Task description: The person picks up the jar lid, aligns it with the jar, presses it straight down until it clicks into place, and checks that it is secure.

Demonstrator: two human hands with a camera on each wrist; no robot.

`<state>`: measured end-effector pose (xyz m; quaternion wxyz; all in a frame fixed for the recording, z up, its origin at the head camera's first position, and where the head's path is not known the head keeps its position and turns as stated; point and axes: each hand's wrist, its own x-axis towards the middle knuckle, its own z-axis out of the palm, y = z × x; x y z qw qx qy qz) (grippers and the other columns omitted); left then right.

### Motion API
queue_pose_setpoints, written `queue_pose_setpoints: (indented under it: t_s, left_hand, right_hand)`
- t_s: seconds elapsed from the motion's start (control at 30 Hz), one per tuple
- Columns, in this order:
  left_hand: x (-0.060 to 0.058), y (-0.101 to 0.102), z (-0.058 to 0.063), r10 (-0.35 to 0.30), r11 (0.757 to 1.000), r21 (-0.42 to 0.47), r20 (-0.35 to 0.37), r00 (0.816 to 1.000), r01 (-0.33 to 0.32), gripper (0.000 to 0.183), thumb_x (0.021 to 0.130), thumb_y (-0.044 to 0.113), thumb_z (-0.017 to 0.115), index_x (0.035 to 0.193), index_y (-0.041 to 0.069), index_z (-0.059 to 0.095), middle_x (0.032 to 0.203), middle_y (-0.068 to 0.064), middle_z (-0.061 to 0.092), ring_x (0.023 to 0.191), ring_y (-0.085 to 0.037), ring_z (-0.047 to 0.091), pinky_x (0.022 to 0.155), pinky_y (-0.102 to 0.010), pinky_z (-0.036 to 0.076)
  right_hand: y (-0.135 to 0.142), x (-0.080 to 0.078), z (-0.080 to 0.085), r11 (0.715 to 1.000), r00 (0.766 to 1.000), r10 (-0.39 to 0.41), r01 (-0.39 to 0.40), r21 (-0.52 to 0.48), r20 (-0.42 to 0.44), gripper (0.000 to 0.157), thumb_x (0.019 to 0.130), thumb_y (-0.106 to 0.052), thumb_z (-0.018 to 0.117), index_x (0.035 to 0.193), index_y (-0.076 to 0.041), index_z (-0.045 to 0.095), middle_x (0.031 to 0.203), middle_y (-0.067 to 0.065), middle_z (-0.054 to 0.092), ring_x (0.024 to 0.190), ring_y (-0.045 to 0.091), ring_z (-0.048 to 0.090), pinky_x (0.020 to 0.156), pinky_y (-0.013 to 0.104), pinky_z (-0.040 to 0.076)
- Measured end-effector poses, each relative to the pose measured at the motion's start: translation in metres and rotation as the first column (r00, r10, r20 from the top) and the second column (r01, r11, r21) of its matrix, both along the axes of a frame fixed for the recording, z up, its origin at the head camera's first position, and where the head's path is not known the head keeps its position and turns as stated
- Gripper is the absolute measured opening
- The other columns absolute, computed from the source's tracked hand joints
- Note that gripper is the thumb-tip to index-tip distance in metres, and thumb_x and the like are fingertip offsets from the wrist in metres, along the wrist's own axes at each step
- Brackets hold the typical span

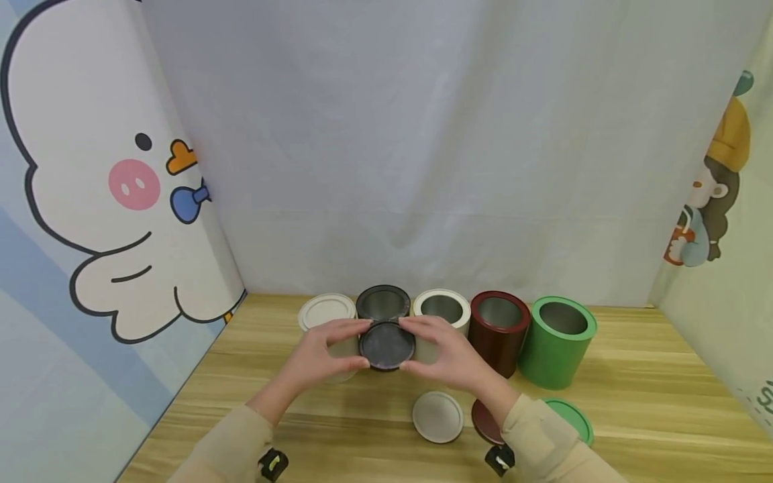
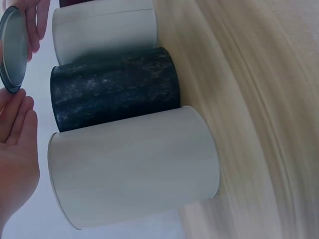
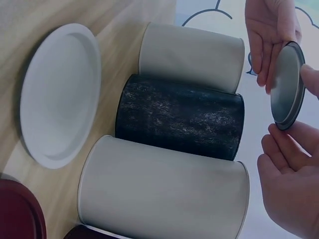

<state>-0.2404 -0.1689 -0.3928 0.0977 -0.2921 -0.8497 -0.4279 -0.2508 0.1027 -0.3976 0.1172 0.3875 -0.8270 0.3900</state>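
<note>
A round black lid (image 1: 387, 345) is pinched at its edges between both hands, raised above the table. My left hand (image 1: 323, 355) grips its left edge with thumb and fingertips, and my right hand (image 1: 445, 352) grips the right edge the same way. In the right wrist view the lid's pale metal underside (image 3: 286, 84) shows. Just behind it stands the open black can (image 1: 383, 303), its dark, scuffed side (image 3: 174, 117) visible from the right wrist. Left of that can is a white can with its lid (image 1: 328, 311) on.
An open white can (image 1: 443, 307), an open dark red can (image 1: 498, 329) and an open green can (image 1: 557, 343) continue the row rightward. In front lie a white lid (image 1: 437, 417), a dark red lid (image 1: 486, 421) partly behind the right forearm, and a green lid (image 1: 572, 419).
</note>
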Motion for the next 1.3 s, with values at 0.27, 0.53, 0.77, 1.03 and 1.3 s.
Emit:
queue_pose_setpoints:
  t_s: [0.27,0.53,0.77,1.03,1.3]
  left_hand:
    - [-0.007,0.003,0.007,0.013,1.0,-0.014,-0.032,0.999,-0.014,0.063,0.075,0.021,0.088,0.132,0.007,0.065,0.133,-0.008,0.063,0.126,-0.031,0.054,0.104,-0.051,0.043]
    - [-0.017,0.009,0.015,0.06,0.995,-0.074,-0.114,0.992,-0.069,0.063,0.074,0.02,0.088,0.13,0.001,0.065,0.132,-0.011,0.063,0.124,-0.034,0.056,0.103,-0.05,0.045]
    - [-0.027,0.011,0.02,0.089,0.99,-0.1,-0.101,0.991,-0.099,0.064,0.077,0.023,0.087,0.132,0.003,0.063,0.134,-0.012,0.061,0.127,-0.034,0.053,0.105,-0.052,0.042]
    - [-0.037,0.011,0.02,0.107,0.987,-0.112,-0.071,0.992,-0.115,0.064,0.077,0.023,0.086,0.134,0.003,0.062,0.135,-0.014,0.06,0.126,-0.036,0.053,0.103,-0.054,0.043]
    - [-0.046,0.012,0.022,0.12,0.984,-0.126,-0.026,0.992,-0.123,0.063,0.079,0.026,0.085,0.134,0.005,0.063,0.136,-0.013,0.06,0.129,-0.036,0.051,0.104,-0.054,0.042]
  right_hand:
    - [-0.003,-0.006,0.004,0.999,0.998,-0.049,0.049,0.008,-0.024,0.063,0.081,-0.021,0.084,0.136,-0.004,0.06,0.138,0.01,0.057,0.128,0.031,0.049,0.104,0.05,0.043]
    - [-0.007,-0.015,0.011,0.996,0.996,-0.084,0.085,0.031,-0.032,0.063,0.084,-0.02,0.081,0.138,0.0,0.057,0.138,0.015,0.056,0.129,0.035,0.048,0.104,0.054,0.041]
    - [-0.008,-0.026,0.014,0.993,0.994,-0.107,0.108,0.051,-0.02,0.064,0.086,-0.021,0.079,0.14,0.001,0.054,0.14,0.017,0.054,0.131,0.037,0.046,0.106,0.055,0.04]
    - [-0.01,-0.032,0.017,0.989,0.992,-0.125,0.127,0.074,-0.03,0.062,0.087,-0.02,0.078,0.14,0.003,0.053,0.14,0.019,0.054,0.129,0.039,0.047,0.105,0.055,0.04]
    - [-0.01,-0.042,0.018,0.985,0.99,-0.138,0.137,0.108,0.0,0.063,0.088,-0.022,0.077,0.141,0.001,0.053,0.141,0.019,0.053,0.131,0.039,0.046,0.105,0.055,0.04]
